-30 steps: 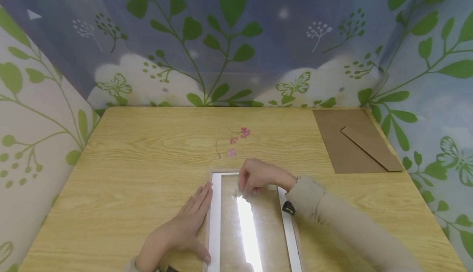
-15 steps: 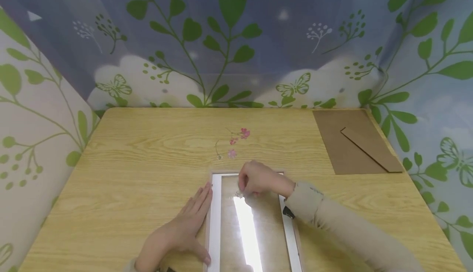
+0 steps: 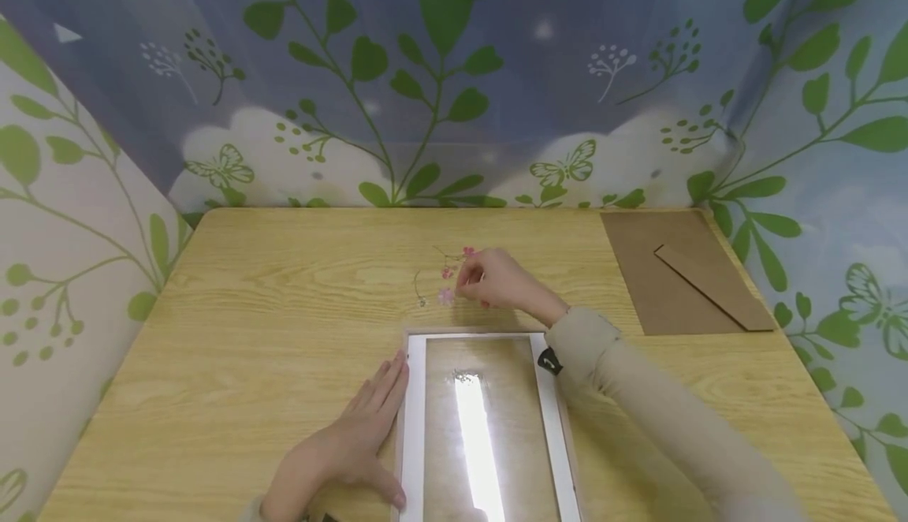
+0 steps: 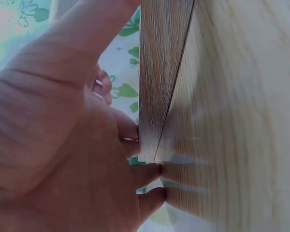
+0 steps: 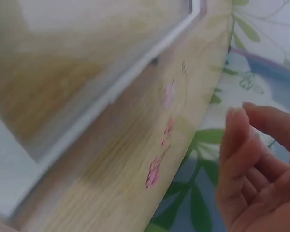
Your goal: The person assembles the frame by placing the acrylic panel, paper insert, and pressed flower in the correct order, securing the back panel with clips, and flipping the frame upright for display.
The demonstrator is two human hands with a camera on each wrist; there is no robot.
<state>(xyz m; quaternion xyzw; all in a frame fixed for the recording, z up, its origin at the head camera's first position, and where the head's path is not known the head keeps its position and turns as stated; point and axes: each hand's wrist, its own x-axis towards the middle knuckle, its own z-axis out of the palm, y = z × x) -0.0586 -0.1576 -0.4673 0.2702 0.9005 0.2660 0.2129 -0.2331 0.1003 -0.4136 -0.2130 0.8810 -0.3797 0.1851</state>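
Note:
A picture frame (image 3: 414,427) with white inner borders and a clear pane lies on the table. My left hand (image 3: 347,443) rests along its left side with fingers stretched out; in the left wrist view the fingertips touch the frame's wooden side (image 4: 159,72) and the tabletop. Small pale dried flowers (image 3: 464,378) lie on the pane near a bright reflection. My right hand (image 3: 496,279) is over the table beyond the frame, fingers loosely curled, nothing visible between thumb and forefinger. Beside its fingertips lies a pale pink flower (image 3: 445,296); the hand partly covers a pink sprig (image 3: 448,272).
A thin stem with a small white flower (image 3: 422,300) lies left of the pink ones. At the back right, a brown backing board (image 3: 638,270) with a stand leg (image 3: 709,289) lies on the table (image 3: 234,309). Leaf-patterned curtains (image 3: 426,72) surround it.
My right hand has left the pale dried flowers on the pane and moved away from me to beside the pink flowers. The left hand has stayed in place.

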